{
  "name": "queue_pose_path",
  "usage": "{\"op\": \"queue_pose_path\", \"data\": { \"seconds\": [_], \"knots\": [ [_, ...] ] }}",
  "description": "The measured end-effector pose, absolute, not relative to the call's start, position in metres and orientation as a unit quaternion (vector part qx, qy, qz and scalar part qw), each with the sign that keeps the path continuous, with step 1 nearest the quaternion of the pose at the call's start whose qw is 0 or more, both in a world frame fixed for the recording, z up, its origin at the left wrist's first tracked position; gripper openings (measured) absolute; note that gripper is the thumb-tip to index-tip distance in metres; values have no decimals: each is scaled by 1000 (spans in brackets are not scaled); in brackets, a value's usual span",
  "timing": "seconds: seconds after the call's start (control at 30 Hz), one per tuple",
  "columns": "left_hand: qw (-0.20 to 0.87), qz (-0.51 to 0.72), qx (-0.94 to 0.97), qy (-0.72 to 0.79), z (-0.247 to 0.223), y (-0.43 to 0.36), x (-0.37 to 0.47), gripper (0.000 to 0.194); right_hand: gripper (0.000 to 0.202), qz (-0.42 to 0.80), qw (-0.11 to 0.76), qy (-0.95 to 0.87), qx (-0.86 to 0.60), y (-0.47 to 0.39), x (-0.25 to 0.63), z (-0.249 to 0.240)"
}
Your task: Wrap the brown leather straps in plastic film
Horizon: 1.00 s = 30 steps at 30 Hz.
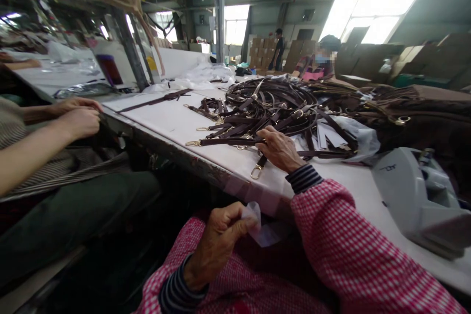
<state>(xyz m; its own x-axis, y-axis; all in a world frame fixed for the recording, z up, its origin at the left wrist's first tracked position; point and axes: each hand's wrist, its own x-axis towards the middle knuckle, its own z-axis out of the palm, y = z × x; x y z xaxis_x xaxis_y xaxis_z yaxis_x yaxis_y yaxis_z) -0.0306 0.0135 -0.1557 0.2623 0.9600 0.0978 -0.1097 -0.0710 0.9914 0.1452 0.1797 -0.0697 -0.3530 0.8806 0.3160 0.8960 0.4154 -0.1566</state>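
Observation:
Near my lap, my left hand (221,238) is closed, pinching a thin translucent white sheet (270,233) between thumb and fingers. The sheet hangs crumpled to the right of the fingertips. Above it, at the table's near edge, my right hand (279,148) has its fingers closed over a dark brown strap (231,142) with a gold clasp at its left end. A second gold clasp (256,171) lies just below that hand on a short strap end. Behind the hand is a tangled pile of brown straps (272,100) with metal buckles.
A grey-white dispenser-like device (405,196) stands at the right. Brown fabric pieces (430,103) are stacked behind it, beside a clear plastic bag (362,140). A co-worker's hands (79,117) are at the left table edge. Another person (320,59) is across the table.

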Motion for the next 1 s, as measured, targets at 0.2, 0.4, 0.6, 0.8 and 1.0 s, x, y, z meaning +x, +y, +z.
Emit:
{"op": "queue_pose_path", "data": {
  "seconds": [0.2,0.4,0.6,0.8,1.0],
  "knots": [
    [453,469,623,432,-158,27,-35,29,21,-61,113,-832,-540,192,131,-81],
    [135,455,766,434,-135,52,-47,18,16,-91,130,-847,-508,157,155,-73],
    [65,335,834,434,-130,76,-53,16,13,11,230,-859,-458,106,214,-55],
    [102,357,839,397,-122,55,-28,18,13,73,278,-835,-470,64,255,-62],
    [187,202,918,285,-108,36,3,20,12,118,226,-851,-460,23,252,-61]
  ]
}}
